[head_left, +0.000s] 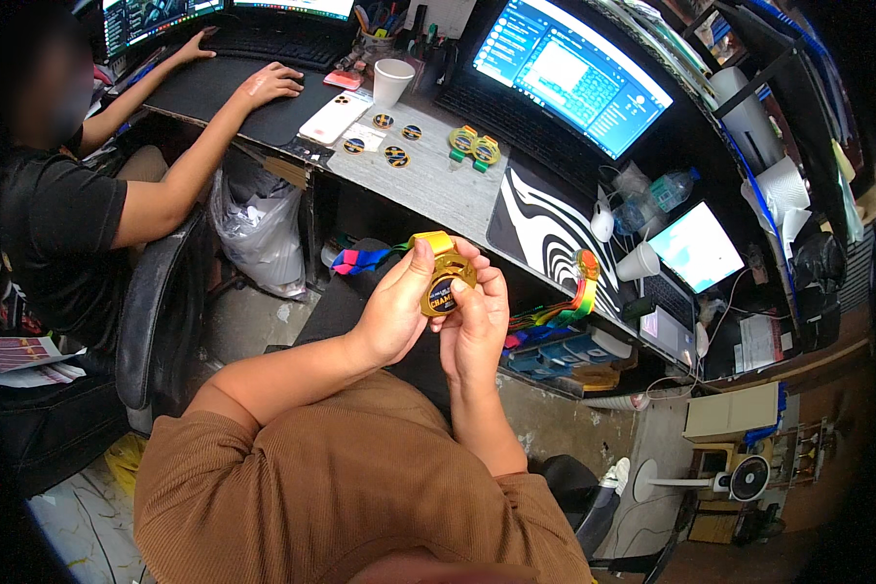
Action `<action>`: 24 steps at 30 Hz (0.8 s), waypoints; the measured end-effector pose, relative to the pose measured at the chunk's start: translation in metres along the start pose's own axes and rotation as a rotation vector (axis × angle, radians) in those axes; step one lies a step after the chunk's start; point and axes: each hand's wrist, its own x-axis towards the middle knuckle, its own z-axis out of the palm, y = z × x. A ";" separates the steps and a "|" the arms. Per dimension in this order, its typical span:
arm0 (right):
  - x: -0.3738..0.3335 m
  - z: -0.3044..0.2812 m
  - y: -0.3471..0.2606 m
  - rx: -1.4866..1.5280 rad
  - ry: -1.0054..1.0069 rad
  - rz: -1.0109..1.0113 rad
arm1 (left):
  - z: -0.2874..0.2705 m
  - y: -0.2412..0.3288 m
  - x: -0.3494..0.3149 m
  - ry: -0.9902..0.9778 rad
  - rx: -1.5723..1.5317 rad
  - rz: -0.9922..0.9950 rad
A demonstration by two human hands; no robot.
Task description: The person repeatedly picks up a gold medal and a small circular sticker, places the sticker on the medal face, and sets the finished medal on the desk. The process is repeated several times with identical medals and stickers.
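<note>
A gold medal (438, 301) with a dark round centre is held up in front of my chest, above my lap. My left hand (389, 304) grips it from the left, its thumb along the rim beside a yellow ribbon (432, 240). From the right, my right hand (474, 326) closes around it, the thumb pressing on its face. Colourful ribbon (362, 260) trails out to the left behind my left hand. On the desk ahead lie several dark round discs (396, 157) and gold medals (484, 150) with green ribbon ends. Another medal (586, 263) with a multicoloured ribbon hangs over the desk's edge.
A white cup (392, 83) and a phone (336, 117) stand near the discs. To the right are a striped mouse mat (545, 229), a white mouse (602, 221), another cup (638, 262) and a laptop (696, 248). A co-worker (68, 214) sits at the left, hand on a mouse.
</note>
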 end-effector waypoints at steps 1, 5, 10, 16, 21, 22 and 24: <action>0.000 0.001 0.000 -0.007 -0.005 0.001 | 0.000 0.000 -0.001 0.011 0.019 -0.017; 0.001 0.002 -0.001 -0.068 -0.008 0.025 | -0.002 0.000 -0.002 0.017 0.077 -0.049; 0.002 -0.002 0.000 -0.122 -0.055 0.045 | -0.004 0.000 0.000 0.011 0.107 -0.053; 0.004 -0.007 0.002 -0.157 -0.095 0.015 | -0.007 0.000 0.002 0.012 0.092 -0.088; 0.004 -0.012 0.002 -0.226 -0.142 0.028 | -0.009 0.004 0.006 0.001 0.077 -0.123; 0.004 -0.012 0.002 -0.233 -0.151 0.027 | -0.009 0.004 0.007 0.007 0.078 -0.131; 0.005 -0.013 0.002 -0.254 -0.169 0.037 | -0.010 0.005 0.007 0.010 0.078 -0.141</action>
